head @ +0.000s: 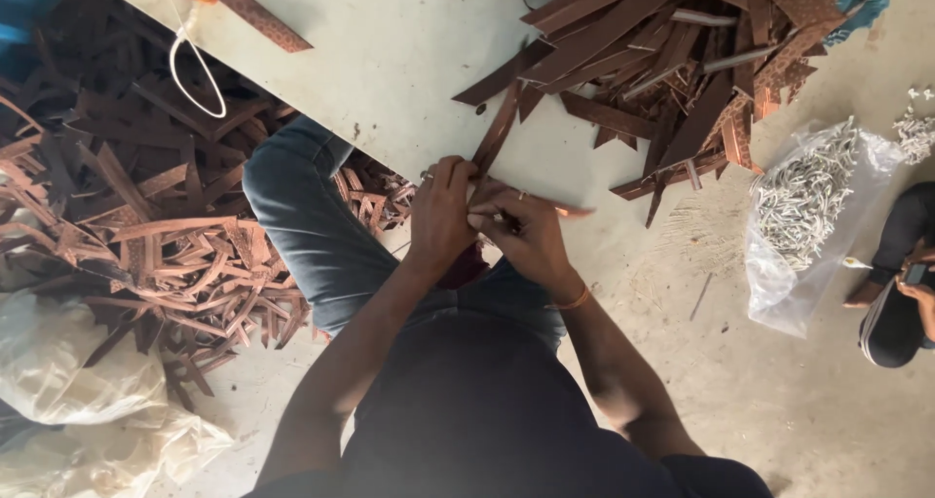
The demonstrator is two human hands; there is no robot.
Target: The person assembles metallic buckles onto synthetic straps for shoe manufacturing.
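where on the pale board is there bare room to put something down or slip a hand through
The pale flat board is bare across its middle, between the white cord at its left end and the heap of brown leather strips at its right. It is crowded along the near edge, where the left hand and right hand pinch a strip.

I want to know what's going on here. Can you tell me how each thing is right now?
Left hand: fingers pinched on the brown strip.
Right hand: fingers gripping the same strip.
Brown strip: held at its near end, lying across the board.
Board: flat, partly covered.
Strip pile: loose, jumbled on the board.
Clear bag: open, holding pale small pieces.
White cord: looped, slack.
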